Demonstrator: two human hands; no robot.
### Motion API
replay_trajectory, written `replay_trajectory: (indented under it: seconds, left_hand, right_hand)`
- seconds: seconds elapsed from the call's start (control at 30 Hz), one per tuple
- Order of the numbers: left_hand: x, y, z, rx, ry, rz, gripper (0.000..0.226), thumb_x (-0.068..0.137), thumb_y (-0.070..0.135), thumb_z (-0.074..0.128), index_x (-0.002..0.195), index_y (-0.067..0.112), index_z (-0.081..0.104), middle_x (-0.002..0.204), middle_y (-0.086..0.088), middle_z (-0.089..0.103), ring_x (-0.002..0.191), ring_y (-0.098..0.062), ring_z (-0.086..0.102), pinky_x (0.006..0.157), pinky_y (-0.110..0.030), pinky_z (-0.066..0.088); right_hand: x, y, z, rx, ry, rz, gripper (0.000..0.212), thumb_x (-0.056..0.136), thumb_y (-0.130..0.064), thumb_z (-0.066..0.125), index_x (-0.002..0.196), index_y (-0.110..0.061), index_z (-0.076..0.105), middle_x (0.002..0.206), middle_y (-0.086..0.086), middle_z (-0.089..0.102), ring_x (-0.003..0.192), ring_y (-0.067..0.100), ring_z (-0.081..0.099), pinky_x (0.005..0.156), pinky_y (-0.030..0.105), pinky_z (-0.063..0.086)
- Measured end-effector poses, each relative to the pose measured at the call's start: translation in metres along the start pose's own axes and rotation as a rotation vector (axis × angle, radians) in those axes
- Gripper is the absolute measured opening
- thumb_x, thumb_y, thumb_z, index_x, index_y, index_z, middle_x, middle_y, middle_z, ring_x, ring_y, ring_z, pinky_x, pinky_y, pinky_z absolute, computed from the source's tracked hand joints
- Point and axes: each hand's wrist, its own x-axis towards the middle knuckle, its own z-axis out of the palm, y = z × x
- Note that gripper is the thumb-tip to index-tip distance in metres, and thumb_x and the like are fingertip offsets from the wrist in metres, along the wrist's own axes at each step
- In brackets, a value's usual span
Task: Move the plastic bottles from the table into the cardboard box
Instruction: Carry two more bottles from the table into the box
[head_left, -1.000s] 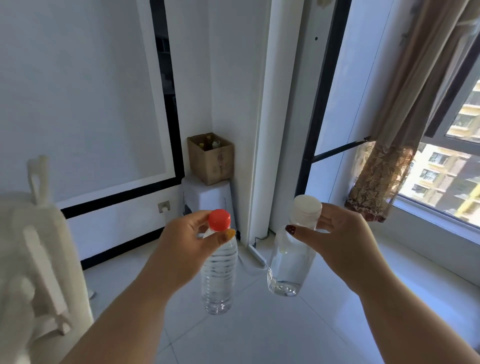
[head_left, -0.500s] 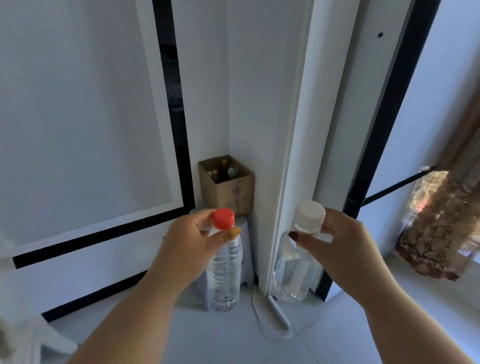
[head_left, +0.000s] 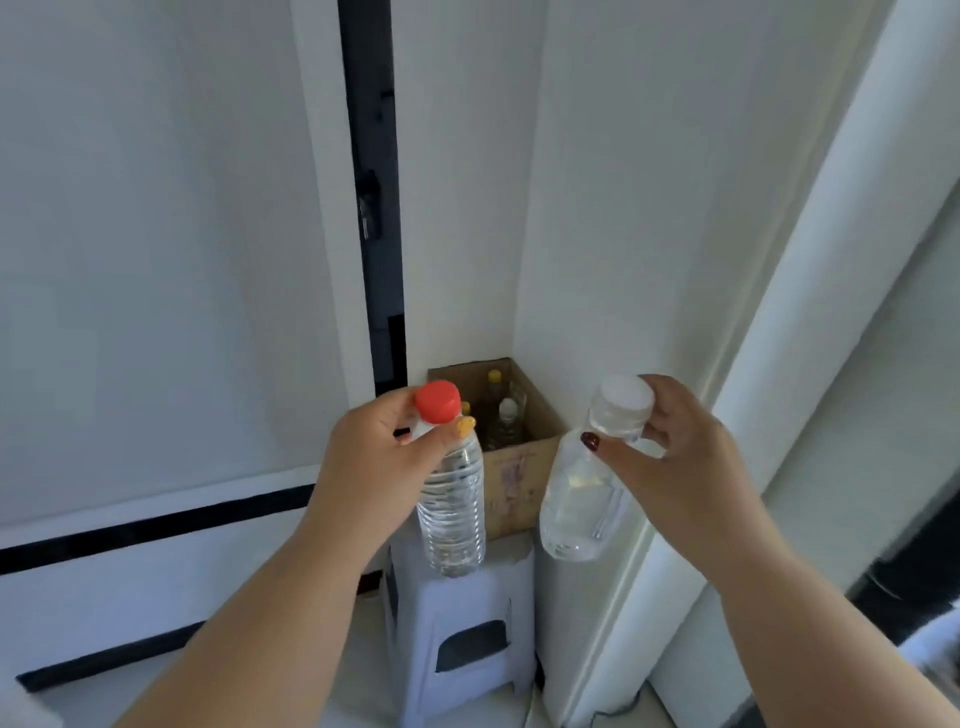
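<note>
My left hand (head_left: 374, 462) grips the neck of a clear ribbed bottle with a red cap (head_left: 452, 514), which hangs upright in front of the box's left side. My right hand (head_left: 680, 467) holds a clear smooth bottle with a white cap (head_left: 576, 514) by its neck, to the right of the box front. The open cardboard box (head_left: 519, 467) stands in the room corner on a white plastic stool (head_left: 462, 623). Several bottles (head_left: 504, 415) stand inside it.
White walls meet behind the box. A black vertical strip (head_left: 371, 182) runs down the wall to its left, and a white door or window frame (head_left: 779, 338) rises close on the right. Pale floor tiles lie below the stool.
The view has closed in on the corner: the box and stool now loom larger and sit right behind the two bottles. Both hands keep the same grips.
</note>
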Motion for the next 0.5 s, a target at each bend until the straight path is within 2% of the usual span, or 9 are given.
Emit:
replay_trajectory:
  seconds: [0.1,0.23,0.33,0.37,0.43,0.5]
  left_hand:
    - [0.067,-0.023,0.013,-0.025,0.003,0.025,0.029,0.080,0.035,0.075,0.108,0.029,0.075,0.100,0.018,0.076,0.100,0.002,0.065,0.083,-0.015,0.043]
    - [0.153,-0.048,0.031,-0.053,-0.032,0.039,0.023,0.079,0.033,0.076,0.102,0.032,0.075,0.091,0.021,0.077,0.091,0.009,0.066,0.083,-0.015,0.046]
    - [0.210,-0.071,0.050,-0.053,-0.045,0.031,0.021,0.078,0.034,0.078,0.099,0.033,0.075,0.091,0.005,0.079,0.089,-0.015,0.069,0.086,-0.030,0.054]
    - [0.223,-0.079,0.056,-0.049,-0.055,0.027,0.018,0.078,0.034,0.078,0.096,0.035,0.075,0.091,0.003,0.078,0.089,-0.016,0.068,0.083,-0.025,0.054]
    - [0.247,-0.095,0.072,-0.030,-0.096,0.017,0.017,0.079,0.034,0.078,0.093,0.040,0.071,0.089,0.014,0.077,0.088,-0.002,0.067,0.073,-0.009,0.050]
    - [0.265,-0.113,0.087,0.028,-0.133,0.007,0.020,0.079,0.036,0.078,0.093,0.046,0.067,0.091,0.025,0.072,0.090,0.009,0.064,0.074,-0.006,0.044]
  right_hand:
    - [0.063,0.017,0.026,0.022,0.031,-0.011,0.038,0.079,-0.022,0.079,0.101,-0.042,0.055,0.097,-0.024,0.067,0.094,-0.017,0.059,0.069,0.009,0.042]
    - [0.148,0.037,0.060,0.062,0.056,0.016,0.040,0.078,-0.018,0.080,0.105,-0.036,0.058,0.097,-0.019,0.071,0.093,-0.011,0.063,0.069,0.008,0.048]
    - [0.205,0.056,0.084,0.071,0.041,0.043,0.038,0.079,-0.016,0.079,0.105,-0.035,0.059,0.099,-0.020,0.070,0.094,-0.011,0.063,0.071,0.007,0.047]
    - [0.219,0.062,0.091,0.067,0.026,0.053,0.038,0.080,-0.016,0.078,0.106,-0.035,0.058,0.101,-0.020,0.069,0.096,-0.010,0.063,0.074,0.010,0.047]
    - [0.246,0.082,0.107,0.056,-0.009,0.091,0.038,0.081,-0.017,0.077,0.109,-0.035,0.057,0.106,-0.017,0.068,0.104,-0.002,0.062,0.086,0.022,0.049]
    - [0.268,0.103,0.122,0.027,-0.060,0.116,0.038,0.083,-0.019,0.076,0.111,-0.033,0.055,0.109,-0.014,0.067,0.108,0.008,0.062,0.093,0.030,0.050]
